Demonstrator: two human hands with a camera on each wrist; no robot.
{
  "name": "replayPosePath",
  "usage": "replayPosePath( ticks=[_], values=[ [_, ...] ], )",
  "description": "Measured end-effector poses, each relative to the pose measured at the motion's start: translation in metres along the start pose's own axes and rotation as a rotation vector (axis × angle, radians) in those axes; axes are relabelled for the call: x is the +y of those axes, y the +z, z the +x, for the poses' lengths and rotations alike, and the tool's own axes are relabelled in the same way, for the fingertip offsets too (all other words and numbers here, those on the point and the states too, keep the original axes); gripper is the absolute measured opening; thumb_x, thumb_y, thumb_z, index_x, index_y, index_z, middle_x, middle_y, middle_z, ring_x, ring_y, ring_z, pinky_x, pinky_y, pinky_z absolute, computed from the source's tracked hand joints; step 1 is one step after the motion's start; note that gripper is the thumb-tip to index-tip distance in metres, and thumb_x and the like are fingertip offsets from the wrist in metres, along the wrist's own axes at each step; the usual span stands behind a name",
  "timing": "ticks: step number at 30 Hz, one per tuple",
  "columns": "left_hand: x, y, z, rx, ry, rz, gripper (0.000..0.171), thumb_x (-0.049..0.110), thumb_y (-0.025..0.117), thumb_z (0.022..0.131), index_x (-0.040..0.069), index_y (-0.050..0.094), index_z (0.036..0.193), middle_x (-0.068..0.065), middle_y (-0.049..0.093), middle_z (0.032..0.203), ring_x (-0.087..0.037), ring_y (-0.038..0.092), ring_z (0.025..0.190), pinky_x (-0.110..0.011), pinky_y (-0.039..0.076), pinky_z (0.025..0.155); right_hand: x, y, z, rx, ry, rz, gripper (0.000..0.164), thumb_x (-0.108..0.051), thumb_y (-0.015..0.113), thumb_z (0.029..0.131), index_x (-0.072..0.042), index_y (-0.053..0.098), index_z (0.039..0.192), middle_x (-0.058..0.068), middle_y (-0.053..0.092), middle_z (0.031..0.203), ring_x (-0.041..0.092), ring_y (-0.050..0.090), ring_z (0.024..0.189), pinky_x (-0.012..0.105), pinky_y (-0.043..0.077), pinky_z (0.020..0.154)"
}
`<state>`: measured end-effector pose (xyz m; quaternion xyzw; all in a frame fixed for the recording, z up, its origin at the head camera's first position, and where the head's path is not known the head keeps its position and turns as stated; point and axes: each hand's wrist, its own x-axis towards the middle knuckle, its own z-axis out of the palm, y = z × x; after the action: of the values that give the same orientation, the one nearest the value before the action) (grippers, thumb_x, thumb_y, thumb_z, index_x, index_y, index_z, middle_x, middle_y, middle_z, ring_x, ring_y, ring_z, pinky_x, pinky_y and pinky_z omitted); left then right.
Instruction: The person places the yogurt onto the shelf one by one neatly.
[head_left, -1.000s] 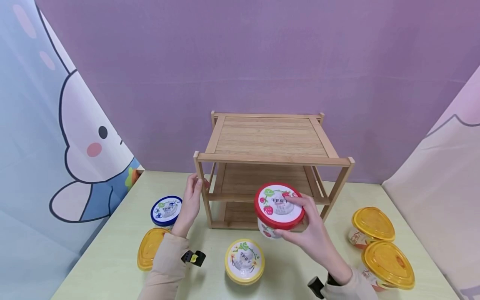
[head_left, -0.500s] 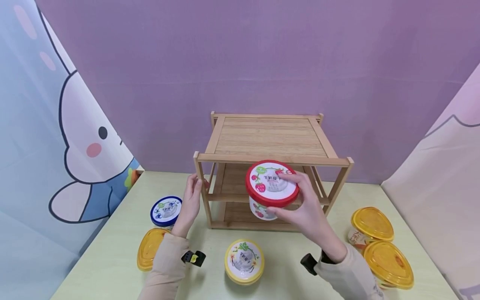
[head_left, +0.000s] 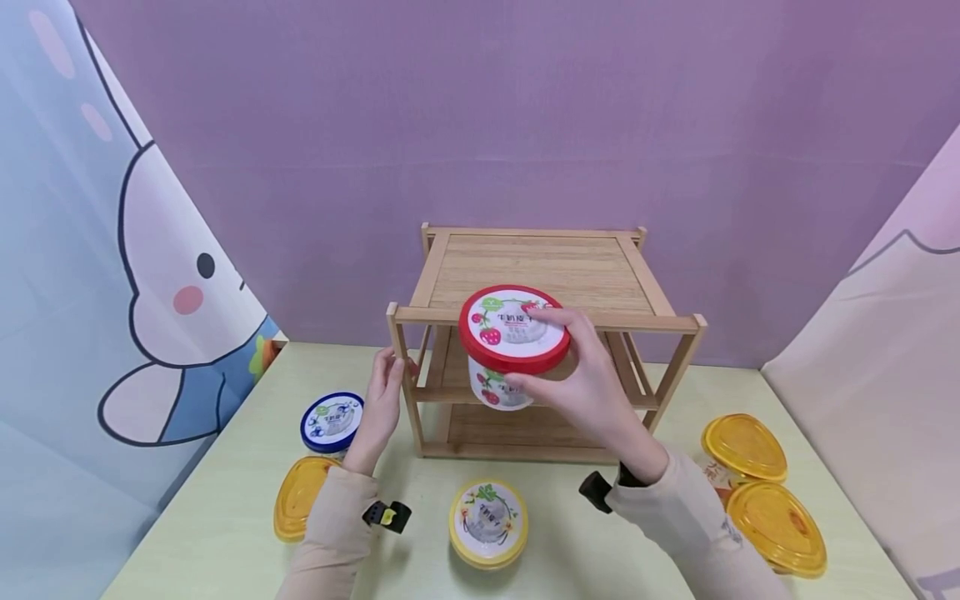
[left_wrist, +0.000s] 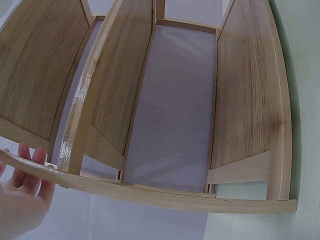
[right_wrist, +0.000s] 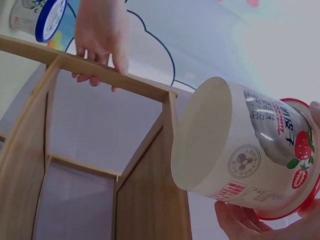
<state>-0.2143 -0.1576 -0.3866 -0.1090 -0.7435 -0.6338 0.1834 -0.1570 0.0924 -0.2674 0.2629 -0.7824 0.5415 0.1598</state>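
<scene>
My right hand (head_left: 592, 392) grips a strawberry-printed paper tub (head_left: 501, 387) with a red lid, thumb and fingers at the lid's edge. The tub is held up in front of the wooden shelf rack (head_left: 540, 267), overlapping its top front rail in the head view. The right wrist view shows the white underside and printed wall of the tub (right_wrist: 250, 145). My left hand (head_left: 382, 408) holds the rack's left front post, its fingers wrapped behind the wood, as the left wrist view also shows of the hand (left_wrist: 25, 200).
A yellow-lidded round tub (head_left: 489, 525) stands on the table before the rack. At the left are a blue-lidded tub (head_left: 332, 422) and an orange-lidded tub (head_left: 300, 496), partly behind my left arm. Two orange-lidded tubs stand at the right, the nearer lid (head_left: 776, 527) beside my right sleeve.
My right hand has lifted the red-lidded tub upward and to the left, from before the lower shelves to the level of the top rail. My left hand stays on the post.
</scene>
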Motion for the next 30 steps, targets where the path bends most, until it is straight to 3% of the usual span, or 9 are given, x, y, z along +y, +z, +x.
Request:
replayPosePath(
  ticks=[3,7,14,24,30],
  values=[
    [0.005,0.001,0.000,-0.003,-0.004,0.002,0.029,0.016,0.030,0.098,-0.005,0.035,0.118,-0.020,0.050,0.095,-0.025,0.049,0.092,-0.038,0.038,0.082,-0.003,0.002,0.007,-0.005,-0.010,0.014,0.064,-0.007,0.076,0.068,-0.010,0.043,0.123,0.005,0.038,0.122,0.017,0.039,0.110,0.034,0.046,0.081],
    [0.004,0.000,0.000,0.000,-0.002,-0.003,0.032,0.020,0.030,0.098,-0.004,0.035,0.118,-0.017,0.050,0.094,-0.026,0.048,0.091,-0.036,0.038,0.082,-0.009,0.003,0.016,-0.013,-0.013,0.035,0.062,-0.008,0.074,0.070,-0.010,0.043,0.123,0.006,0.038,0.123,0.018,0.039,0.110,0.035,0.046,0.081],
    [-0.003,0.000,0.000,0.008,0.006,0.013,0.035,0.026,0.031,0.097,-0.002,0.036,0.118,-0.012,0.050,0.093,-0.016,0.048,0.090,-0.036,0.038,0.081,-0.017,0.003,0.037,-0.035,0.009,0.118,0.060,-0.008,0.072,0.073,-0.009,0.040,0.124,0.006,0.036,0.125,0.021,0.043,0.107,0.035,0.047,0.080],
    [-0.004,0.001,0.000,0.013,0.013,0.007,0.034,0.025,0.030,0.098,-0.002,0.036,0.118,-0.016,0.050,0.094,-0.019,0.048,0.090,-0.034,0.038,0.081,-0.021,0.005,0.068,-0.037,0.063,0.150,0.059,-0.020,0.070,0.076,-0.011,0.038,0.125,0.005,0.036,0.128,0.022,0.045,0.109,0.033,0.043,0.087],
    [-0.005,0.002,0.001,0.013,0.036,-0.016,0.029,0.017,0.030,0.098,-0.004,0.036,0.117,-0.019,0.050,0.091,-0.027,0.049,0.089,-0.027,0.039,0.077,-0.021,0.007,0.086,-0.044,0.087,0.129,0.058,-0.025,0.069,0.077,-0.014,0.038,0.124,0.003,0.039,0.125,0.021,0.046,0.107,0.032,0.045,0.082]
  ],
)
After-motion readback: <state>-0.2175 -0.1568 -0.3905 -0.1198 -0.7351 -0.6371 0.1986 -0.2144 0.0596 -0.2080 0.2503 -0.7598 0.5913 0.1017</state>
